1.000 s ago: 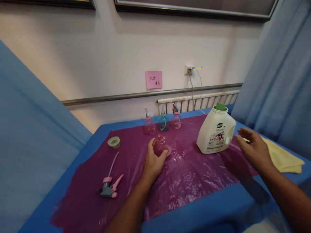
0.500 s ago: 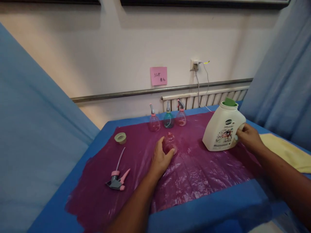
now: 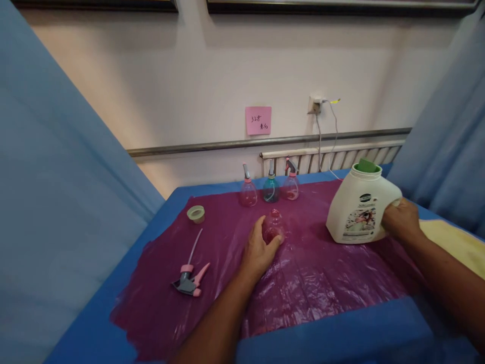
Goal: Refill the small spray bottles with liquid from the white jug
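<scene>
My left hand (image 3: pixel 261 248) is closed around the side of a small clear pink spray bottle (image 3: pixel 275 226), thumb in front and fingers at its left. The bottle stands upright and its neck is uncapped. My right hand (image 3: pixel 402 221) grips the handle of a large cream detergent jug (image 3: pixel 350 205) with a flowered label. A green spout insert (image 3: pixel 367 165) shows in the jug's mouth. Whether the jug's base touches the sheet, I cannot tell. A grey and pink spray head (image 3: pixel 187 280) with its tube lies left of my left forearm.
Behind the uncapped bottle stand a pink spray bottle (image 3: pixel 249 193), a teal spray bottle (image 3: pixel 271 189) and another pink one (image 3: pixel 291 186). A pale green cap (image 3: pixel 196 214) rests at the left. Purple plastic sheeting (image 3: pixel 303 288) covers the blue table. A yellow cloth (image 3: pixel 454 245) lies at right.
My right hand has closed more fully around the jug's handle. My left hand stays on the small bottle. The whole view has shifted slightly.
</scene>
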`<state>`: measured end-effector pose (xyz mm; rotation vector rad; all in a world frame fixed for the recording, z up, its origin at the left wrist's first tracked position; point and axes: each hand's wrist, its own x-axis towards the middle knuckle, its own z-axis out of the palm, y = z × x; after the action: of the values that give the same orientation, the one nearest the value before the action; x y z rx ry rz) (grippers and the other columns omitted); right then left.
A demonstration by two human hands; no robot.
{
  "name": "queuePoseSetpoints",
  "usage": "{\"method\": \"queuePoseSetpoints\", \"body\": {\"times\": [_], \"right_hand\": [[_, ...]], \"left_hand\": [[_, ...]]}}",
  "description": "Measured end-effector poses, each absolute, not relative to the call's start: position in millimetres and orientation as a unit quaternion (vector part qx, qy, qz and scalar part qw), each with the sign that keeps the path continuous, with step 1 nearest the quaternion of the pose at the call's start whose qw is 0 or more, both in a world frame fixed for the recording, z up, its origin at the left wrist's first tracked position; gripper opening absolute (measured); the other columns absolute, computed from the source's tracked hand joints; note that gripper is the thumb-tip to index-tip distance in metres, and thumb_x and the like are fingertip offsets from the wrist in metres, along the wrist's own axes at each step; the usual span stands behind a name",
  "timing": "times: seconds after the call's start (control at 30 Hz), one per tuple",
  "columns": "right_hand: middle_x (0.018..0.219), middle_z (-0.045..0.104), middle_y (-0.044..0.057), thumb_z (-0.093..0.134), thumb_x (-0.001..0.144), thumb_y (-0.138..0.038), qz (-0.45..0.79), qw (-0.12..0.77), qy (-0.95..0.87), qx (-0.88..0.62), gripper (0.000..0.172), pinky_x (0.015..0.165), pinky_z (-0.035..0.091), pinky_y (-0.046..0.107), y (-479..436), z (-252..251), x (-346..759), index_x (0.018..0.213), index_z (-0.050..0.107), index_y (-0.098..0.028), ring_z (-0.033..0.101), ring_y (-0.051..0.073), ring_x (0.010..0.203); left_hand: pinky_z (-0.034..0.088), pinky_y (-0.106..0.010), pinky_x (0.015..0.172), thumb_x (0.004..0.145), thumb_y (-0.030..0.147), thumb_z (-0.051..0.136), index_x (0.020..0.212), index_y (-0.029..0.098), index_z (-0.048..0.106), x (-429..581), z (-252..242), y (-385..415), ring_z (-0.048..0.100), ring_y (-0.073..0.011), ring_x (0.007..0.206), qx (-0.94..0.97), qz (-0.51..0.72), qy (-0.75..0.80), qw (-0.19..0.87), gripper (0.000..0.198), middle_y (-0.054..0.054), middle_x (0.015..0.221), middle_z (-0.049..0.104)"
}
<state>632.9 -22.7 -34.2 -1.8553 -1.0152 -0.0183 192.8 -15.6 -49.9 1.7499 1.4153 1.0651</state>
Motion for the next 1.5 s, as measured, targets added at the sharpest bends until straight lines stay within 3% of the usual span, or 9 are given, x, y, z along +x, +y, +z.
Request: {"method": "queuePoseSetpoints", "body": {"times": [0.27, 0.6, 1.2, 1.5], "right_hand": [[0.08, 0.076, 0.008, 0.06, 0.066, -0.04, 0.037, 0.497, -0.435, -0.75, 0.049, 0.067, 0.052, 0.036, -23, 9, 615, 0.1, 0.085, -0.015, 0.067, 0.028, 0.078], [0.076, 0.074, 0.005, 0.056, 0.064, -0.046, 0.045, 0.454, -0.477, -0.752, 0.035, 0.065, 0.048, 0.034, -21, 54, 583, 0.08, 0.076, -0.022, 0.066, 0.027, 0.081], [0.074, 0.072, 0.004, 0.054, 0.076, -0.05, -0.072, 0.275, -0.605, -0.743, 0.027, 0.064, 0.039, 0.034, -12, 75, 587, 0.081, 0.067, -0.028, 0.061, 0.024, 0.069], [0.093, 0.082, 0.008, 0.056, 0.089, -0.053, -0.117, 0.156, -0.624, -0.756, 0.033, 0.067, 0.038, 0.036, -10, 78, 578, 0.099, 0.079, -0.031, 0.069, 0.03, 0.079]], "left_hand": [[0.043, -0.055, 0.135, 0.091, 0.039, 0.085, 0.165, 0.022, 0.053, 194, -53, -15, 0.058, -0.0365, 0.158, 0.667, 0.413, 0.533, 0.317, 0.082, -0.017, 0.169, 0.061], [0.045, -0.054, 0.133, 0.089, 0.034, 0.086, 0.163, 0.022, 0.056, 196, -50, -18, 0.06, -0.0363, 0.156, 0.66, 0.423, 0.534, 0.316, 0.081, -0.017, 0.166, 0.063], [0.044, -0.054, 0.133, 0.089, 0.041, 0.087, 0.164, 0.021, 0.055, 196, -53, -17, 0.059, -0.0363, 0.155, 0.666, 0.433, 0.538, 0.283, 0.084, -0.017, 0.165, 0.063], [0.045, -0.054, 0.133, 0.088, 0.039, 0.088, 0.163, 0.025, 0.056, 195, -57, -16, 0.06, -0.0353, 0.153, 0.675, 0.425, 0.536, 0.277, 0.082, -0.014, 0.163, 0.064]]}}
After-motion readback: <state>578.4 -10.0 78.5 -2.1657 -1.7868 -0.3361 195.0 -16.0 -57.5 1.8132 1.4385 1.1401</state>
